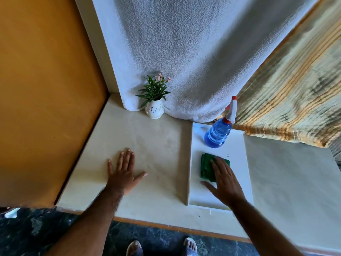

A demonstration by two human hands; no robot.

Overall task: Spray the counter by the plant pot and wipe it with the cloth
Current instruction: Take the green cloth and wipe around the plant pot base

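A small white plant pot [154, 112] with green leaves and pink flowers stands at the back of the cream counter [158, 145]. To its right a white tray [238, 163] holds a blue spray bottle [217, 133] with a white and red trigger head, and a folded green cloth [206, 168]. My right hand [224, 179] lies flat over the cloth's right part, fingers spread, not gripping. On the bare counter left of the tray rests my left hand [124, 172], palm down, fingers apart.
An orange wall panel [46, 89] bounds the counter on the left. A white textured cloth [184, 52] and a striped yellowish fabric [287, 93] hang behind. The counter's front edge runs above a dark marbled floor [46, 233], where two sandalled feet show.
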